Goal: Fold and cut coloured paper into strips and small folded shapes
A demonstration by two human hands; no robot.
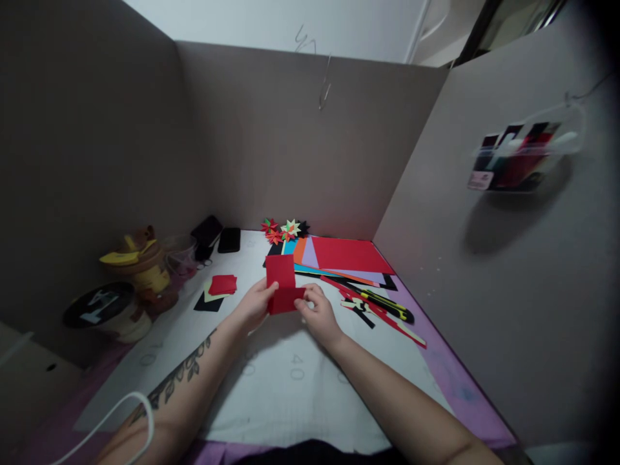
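A red sheet of paper (280, 271) is held up above the white mat, with its lower part folded or overlapping in a band. On its left edge my left hand (258, 301) is closed, thumb lying on the front. The lower right corner is pinched between the thumb and fingers of my right hand (317, 313). To the left lies a small stack of red paper squares (223, 285), over pale yellow and black ones. Paper strips in red, black and cream (361, 308) are scattered right of my right hand, beside a yellow and black utility knife (387, 305).
Large coloured sheets, red on top (351, 254), lie at the back right. Folded paper stars (285, 229) stand against the rear panel. A black phone (229, 240), tubs (145, 268) and a black-lidded container (104, 307) line the left. Grey panels enclose the table; a clear holder (526, 155) hangs right.
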